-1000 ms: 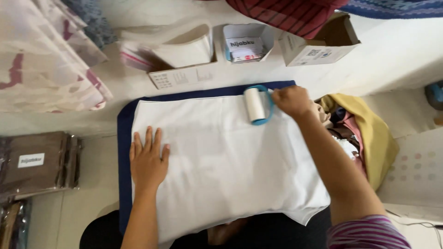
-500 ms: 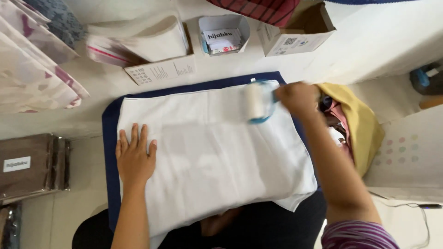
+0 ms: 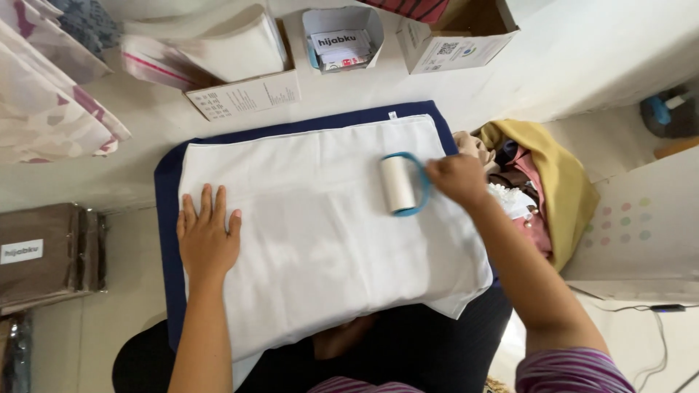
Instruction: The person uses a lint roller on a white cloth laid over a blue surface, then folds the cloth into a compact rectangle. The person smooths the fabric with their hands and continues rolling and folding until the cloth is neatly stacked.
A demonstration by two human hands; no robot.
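Pale floor under a navy mat (image 3: 166,218) — your left hand (image 3: 207,236) lies flat, pinning the white cloth (image 3: 320,233); your right hand (image 3: 455,178) grips the lint roller (image 3: 399,184) on its upper right. Rolling step — next wants steady, even pressure.

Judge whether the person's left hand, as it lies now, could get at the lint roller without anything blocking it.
Probably yes. The left hand lies flat on the white cloth, and only bare cloth lies between it and the lint roller, which the right hand holds by its blue handle.
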